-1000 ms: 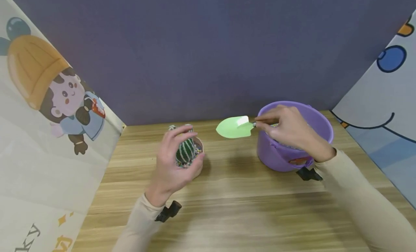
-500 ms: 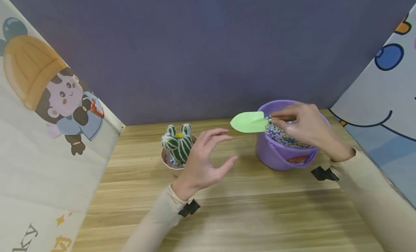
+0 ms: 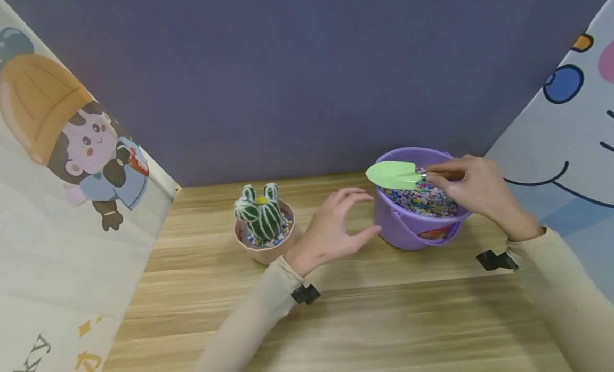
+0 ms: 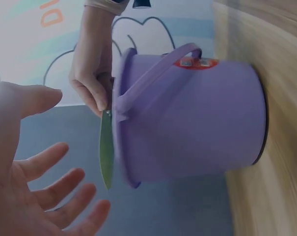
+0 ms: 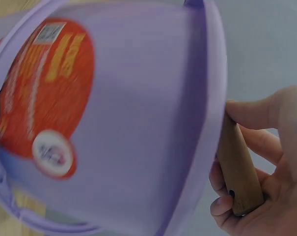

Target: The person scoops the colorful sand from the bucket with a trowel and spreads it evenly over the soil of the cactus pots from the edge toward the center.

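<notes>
My right hand [image 3: 472, 185] grips the wooden handle [image 5: 239, 172] of a small trowel with a light green blade [image 3: 392, 175]. The blade lies roughly level over the left part of a purple bucket [image 3: 408, 231], which holds many small multicoloured beads [image 3: 424, 199]. My left hand [image 3: 333, 228] hangs between the bucket and a potted cactus, thumb and fingers spread apart, holding nothing. The knitted-looking green and white cactus [image 3: 264, 220] stands upright in a pinkish pot [image 3: 261, 253], with beads around its base. In the left wrist view the blade shows edge-on beside the bucket's rim.
A wooden table [image 3: 384, 318] bears the pot on the left and the bucket on the right. The bucket's handle [image 3: 405, 231] hangs down its front. A dark blue-grey panel [image 3: 307, 84] closes the back, with printed panels on both sides.
My left hand has left the cactus pot and moved right toward the bucket. My right hand has carried the trowel rightward, from beside the bucket to above its beads.
</notes>
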Demonstrator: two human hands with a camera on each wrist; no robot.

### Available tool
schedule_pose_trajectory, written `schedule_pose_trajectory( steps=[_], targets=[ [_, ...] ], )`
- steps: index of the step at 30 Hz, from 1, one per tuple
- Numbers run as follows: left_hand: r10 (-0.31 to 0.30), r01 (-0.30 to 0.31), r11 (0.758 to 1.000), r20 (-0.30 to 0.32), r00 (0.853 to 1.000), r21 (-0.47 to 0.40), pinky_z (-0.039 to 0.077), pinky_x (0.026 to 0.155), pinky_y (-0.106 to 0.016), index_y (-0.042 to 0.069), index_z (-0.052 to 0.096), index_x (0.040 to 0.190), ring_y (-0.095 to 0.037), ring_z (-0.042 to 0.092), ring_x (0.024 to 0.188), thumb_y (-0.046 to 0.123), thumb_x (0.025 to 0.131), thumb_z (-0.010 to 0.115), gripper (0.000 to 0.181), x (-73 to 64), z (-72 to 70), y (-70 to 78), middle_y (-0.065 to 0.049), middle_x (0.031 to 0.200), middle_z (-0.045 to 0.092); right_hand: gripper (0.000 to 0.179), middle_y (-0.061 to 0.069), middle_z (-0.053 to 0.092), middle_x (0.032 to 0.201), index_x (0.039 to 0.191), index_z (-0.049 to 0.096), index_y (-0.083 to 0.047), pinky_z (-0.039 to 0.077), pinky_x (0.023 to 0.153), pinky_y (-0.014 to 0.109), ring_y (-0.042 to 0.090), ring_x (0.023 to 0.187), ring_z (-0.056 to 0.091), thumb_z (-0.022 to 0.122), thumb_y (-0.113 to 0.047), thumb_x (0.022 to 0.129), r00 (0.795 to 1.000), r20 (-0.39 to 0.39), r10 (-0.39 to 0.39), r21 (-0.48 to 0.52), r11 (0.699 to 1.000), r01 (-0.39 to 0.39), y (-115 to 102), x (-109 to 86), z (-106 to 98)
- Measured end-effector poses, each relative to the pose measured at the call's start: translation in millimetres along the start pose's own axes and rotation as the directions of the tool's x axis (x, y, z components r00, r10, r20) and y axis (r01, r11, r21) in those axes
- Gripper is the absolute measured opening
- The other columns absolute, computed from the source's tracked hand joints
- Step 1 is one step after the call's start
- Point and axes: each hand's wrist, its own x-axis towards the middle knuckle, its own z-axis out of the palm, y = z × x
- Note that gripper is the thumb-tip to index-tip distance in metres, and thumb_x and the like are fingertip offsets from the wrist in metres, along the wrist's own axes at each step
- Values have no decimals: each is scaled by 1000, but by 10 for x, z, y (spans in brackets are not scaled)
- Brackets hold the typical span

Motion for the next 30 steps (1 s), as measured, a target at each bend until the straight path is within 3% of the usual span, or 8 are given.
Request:
schedule_pose_trajectory(
  steps=[2,7,10,14,18,23,30],
  targets=[
    [-24,23,1000,30,999,10,42,124,-53,23,60,148,-21,47,150,49,94,77,62,63,73,2,-1,160,52,33,13,83,103,121,82,-11,49,74,43,33,91,68,73,-35,101,1000,-9,5,-29,1000,-5,73,-16,-12],
    [-62,62,998,36,997,4,40,125,-56,24,56,153,-24,44,154,52,94,75,68,219,265,-37,-1,166,46,37,17,82,106,122,80,-8,55,80,54,40,95,74,70,-36,102,999,4,40,-33,999,-40,202,-46,-36],
    [-66,66,998,26,998,-11,40,124,-58,24,55,155,-26,42,156,53,93,75,71,296,362,-60,-3,170,41,35,18,82,106,121,81,-7,57,76,41,43,94,77,72,-34,101,999,0,45,-35,998,-45,259,-64,-57],
    [-74,74,997,15,997,-15,42,122,-59,26,57,153,-28,41,157,53,93,75,69,355,455,-73,-4,172,36,34,20,81,107,119,81,-5,49,68,24,40,87,77,73,-32,100,999,4,34,-49,998,-34,329,-85,-79],
    [-73,73,997,-13,997,5,45,121,-57,26,61,148,-27,43,155,52,92,77,63,382,508,-83,-4,171,38,35,22,81,107,120,80,-5,54,64,30,36,83,77,72,-33,101,998,34,46,-51,998,-44,390,-94,-61],
    [-77,78,997,-39,996,22,48,118,-56,27,63,144,-26,45,153,52,92,78,59,389,562,-96,-1,170,39,38,24,80,105,122,80,-5,48,55,27,29,75,75,73,-35,100,995,63,81,-63,995,-77,451,-100,-3],
    [-79,80,996,-45,996,31,50,116,-55,28,62,145,-25,46,152,53,93,76,59,376,573,-113,-1,170,39,41,22,81,107,124,78,-3,59,65,42,40,87,78,73,-35,99,989,96,110,-74,992,-103,438,-63,60]
  ],
)
